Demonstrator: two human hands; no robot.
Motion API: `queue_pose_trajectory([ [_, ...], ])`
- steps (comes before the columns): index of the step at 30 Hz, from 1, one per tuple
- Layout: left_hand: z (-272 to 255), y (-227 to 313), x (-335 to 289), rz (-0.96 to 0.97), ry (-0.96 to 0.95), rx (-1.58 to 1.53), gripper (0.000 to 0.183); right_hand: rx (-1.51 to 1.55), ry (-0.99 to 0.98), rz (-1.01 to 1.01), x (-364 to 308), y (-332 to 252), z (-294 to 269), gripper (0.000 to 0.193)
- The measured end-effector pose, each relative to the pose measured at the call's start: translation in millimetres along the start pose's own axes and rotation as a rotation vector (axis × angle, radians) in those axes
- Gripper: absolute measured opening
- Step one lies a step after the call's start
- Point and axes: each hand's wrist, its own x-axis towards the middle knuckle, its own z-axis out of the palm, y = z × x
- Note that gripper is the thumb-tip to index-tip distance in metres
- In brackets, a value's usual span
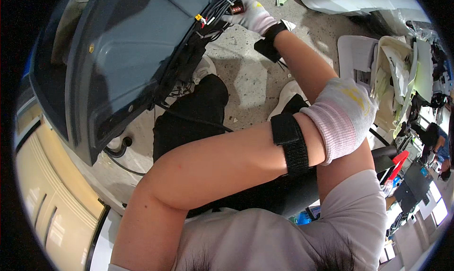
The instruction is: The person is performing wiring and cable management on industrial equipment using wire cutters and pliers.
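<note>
Nearest the camera, at the lower edge, is the person's pale shirt (283, 233), with both bare forearms crossing above it. Largest in view is a dark grey moulded panel (123, 58) filling the upper left of the frame, standing over a speckled floor (246, 77). Along the panel's right edge runs a black wire bundle (198, 39), already tied in places with small yellow and white markers near its upper end; lower down the cables hang looser, so the bundling looks partly done with the lower stretch left, as far as can be judged.

At right of centre the left hand (343, 117), in a white knit glove with a black wrist strap, rests curled against the other arm's elbow, holding nothing visible. At top centre the gloved right hand (253, 15) closes its fingers on a small brownish part (237, 8) right at the bundle's upper end. Crumpled plastic bags (402, 77) lie at the right.
</note>
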Motion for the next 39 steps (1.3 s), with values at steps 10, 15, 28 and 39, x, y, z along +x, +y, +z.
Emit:
queue_pose_trajectory([
  [10,-2.0,-7.4,1.5,-0.014,-0.084,0.077,0.020,0.012,0.551,0.106,-1.6,-27.7,24.8,0.037],
  [15,-3.9,-6.9,-2.8,0.040,0.008,0.085,0.020,-0.133,0.492,0.230,-0.5,-42.2,21.1,0.032],
  [28,-21.6,0.3,3.3,-0.104,-0.160,0.087,0.020,-0.103,0.465,0.197,7.0,-39.3,24.5,0.026],
  [39,-14.7,0.9,8.5,-0.101,-0.143,0.011,0.022,-0.678,0.127,-0.061,28.4,7.7,-10.9,0.018],
])
